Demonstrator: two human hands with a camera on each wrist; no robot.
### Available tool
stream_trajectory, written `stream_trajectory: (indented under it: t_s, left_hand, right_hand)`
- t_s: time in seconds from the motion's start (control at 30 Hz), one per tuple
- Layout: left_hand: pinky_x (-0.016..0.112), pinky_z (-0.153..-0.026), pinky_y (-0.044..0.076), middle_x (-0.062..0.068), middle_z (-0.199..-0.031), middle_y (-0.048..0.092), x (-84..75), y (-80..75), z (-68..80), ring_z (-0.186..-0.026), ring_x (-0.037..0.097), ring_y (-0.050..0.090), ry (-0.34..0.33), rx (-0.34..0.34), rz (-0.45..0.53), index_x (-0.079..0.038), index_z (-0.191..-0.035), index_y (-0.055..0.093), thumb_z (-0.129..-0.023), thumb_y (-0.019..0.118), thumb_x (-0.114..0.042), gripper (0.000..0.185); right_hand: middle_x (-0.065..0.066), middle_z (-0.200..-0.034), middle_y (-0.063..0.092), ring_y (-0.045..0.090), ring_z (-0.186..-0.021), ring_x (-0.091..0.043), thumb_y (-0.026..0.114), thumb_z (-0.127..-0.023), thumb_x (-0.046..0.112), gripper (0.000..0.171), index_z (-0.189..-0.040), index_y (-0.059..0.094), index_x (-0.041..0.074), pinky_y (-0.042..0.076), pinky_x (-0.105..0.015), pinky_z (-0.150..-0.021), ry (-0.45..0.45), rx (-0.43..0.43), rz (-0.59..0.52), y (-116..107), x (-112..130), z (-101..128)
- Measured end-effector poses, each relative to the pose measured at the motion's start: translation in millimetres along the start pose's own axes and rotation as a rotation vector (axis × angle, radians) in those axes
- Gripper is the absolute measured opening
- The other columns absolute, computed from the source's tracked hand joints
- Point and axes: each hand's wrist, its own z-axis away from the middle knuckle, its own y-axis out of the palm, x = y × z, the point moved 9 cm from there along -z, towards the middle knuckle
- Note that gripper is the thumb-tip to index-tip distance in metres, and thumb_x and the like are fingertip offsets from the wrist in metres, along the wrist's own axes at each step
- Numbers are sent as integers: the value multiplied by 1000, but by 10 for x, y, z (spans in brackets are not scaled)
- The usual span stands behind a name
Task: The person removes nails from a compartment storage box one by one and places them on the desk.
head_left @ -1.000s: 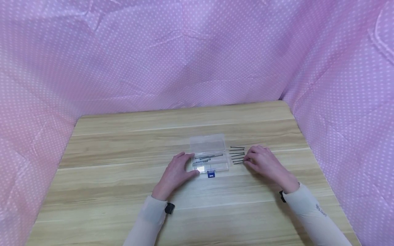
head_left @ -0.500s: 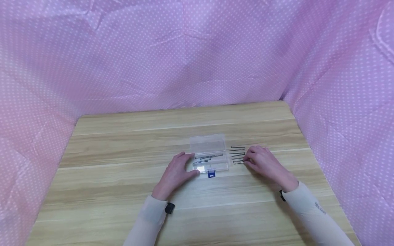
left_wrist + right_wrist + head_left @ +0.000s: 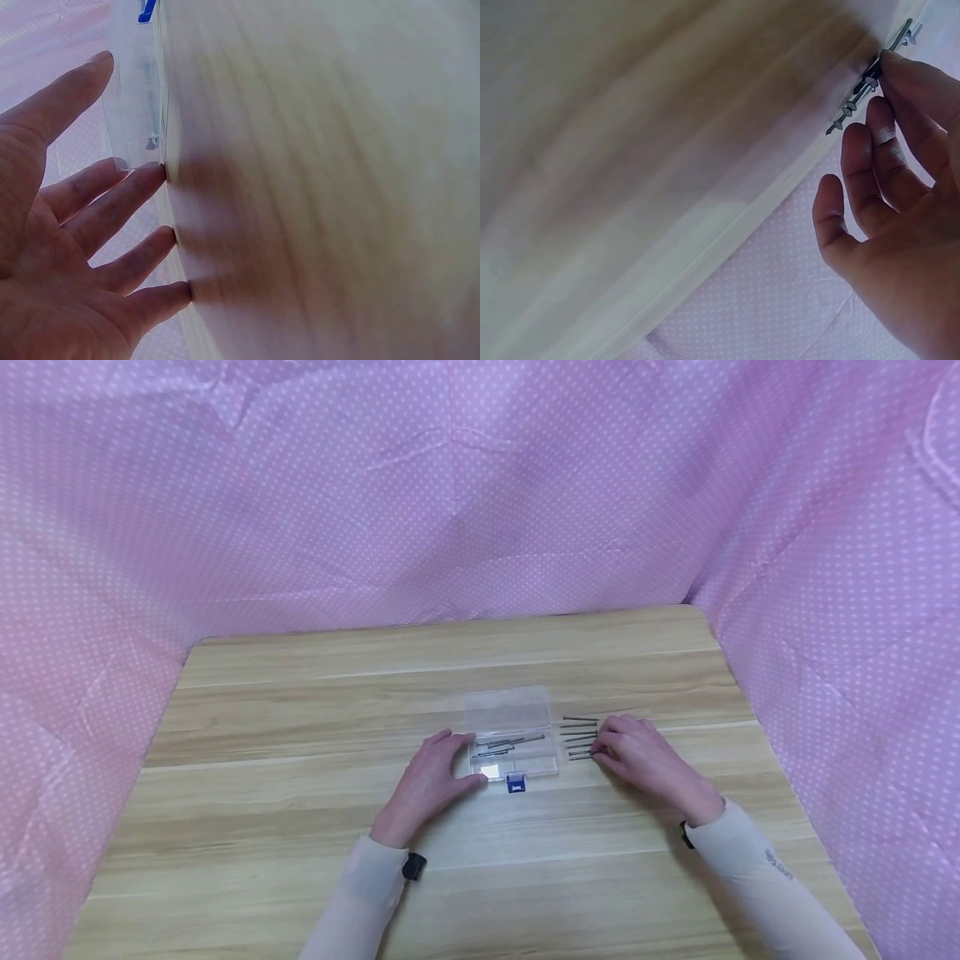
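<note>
- The left hand point(image 3: 429, 781) lies flat on the wooden surface point(image 3: 300, 793), fingers straight, its grip open; the fingertips point(image 3: 154, 174) touch the left end of a clear plastic box point(image 3: 512, 742).
- The box stands open at the surface's middle, with a blue latch point(image 3: 514, 784) on its near edge and several nails point(image 3: 504, 745) inside.
- The right hand point(image 3: 643, 757) rests just right of the box, fingers bent, fingertips point(image 3: 891, 66) on a row of loose nails point(image 3: 579, 737); whether it pinches one, I cannot tell.
- Pink dotted cloth point(image 3: 465, 493) hangs behind.
</note>
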Motion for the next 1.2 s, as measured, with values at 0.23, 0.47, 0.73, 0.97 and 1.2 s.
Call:
stream_trajectory:
  t_s: [0.23, 0.47, 0.73, 0.97, 1.2]
  left_hand:
    - [54, -120, 35, 12, -147, 59, 6, 1, -2, -147, 35, 40, -4, 1, 2, -11, -145, 60, -85, 84, -43, 72]
    - [54, -120, 35, 12, -148, 58, 1, 1, -1, -147, 35, 40, -8, 6, 5, -12, -145, 60, -85, 84, -43, 72]
    - [54, -120, 34, 12, -148, 58, -5, -4, 4, -147, 35, 39, -13, 8, 11, -11, -145, 60, -85, 84, -43, 71]
    - [54, -120, 34, 13, -149, 57, 4, 2, 3, -148, 35, 39, -25, 13, 10, -12, -145, 60, -85, 84, -44, 72]
    - [54, -120, 35, 13, -148, 58, -2, -2, -3, -147, 35, 40, -19, 7, 8, -12, -145, 60, -85, 84, -43, 71]
  right_hand:
    - [0, -97, 64, 58, -95, -26, 82, -86, 9, 8, -92, 78, 13, 48, -48, -80, 2, 9, 3, 2, 9, -8]
    - [-1, -97, 65, 59, -95, -26, 83, -85, 10, 9, -91, 77, 14, 49, -48, -80, 8, 2, 9, -12, 18, 10]
    - [-3, -97, 68, 63, -93, -28, 83, -85, 12, 10, -93, 76, 12, 52, -49, -82, -4, -71, 30, -112, 59, 18]
    - [-4, -102, 69, 63, -101, -29, 84, -86, 14, 15, -98, 76, 12, 51, -51, -87, 5, -117, -4, -168, 76, 7]
    - [-7, -99, 70, 65, -97, -31, 84, -83, 10, 16, -96, 75, 9, 53, -51, -82, -61, -268, -27, -270, 182, -19]
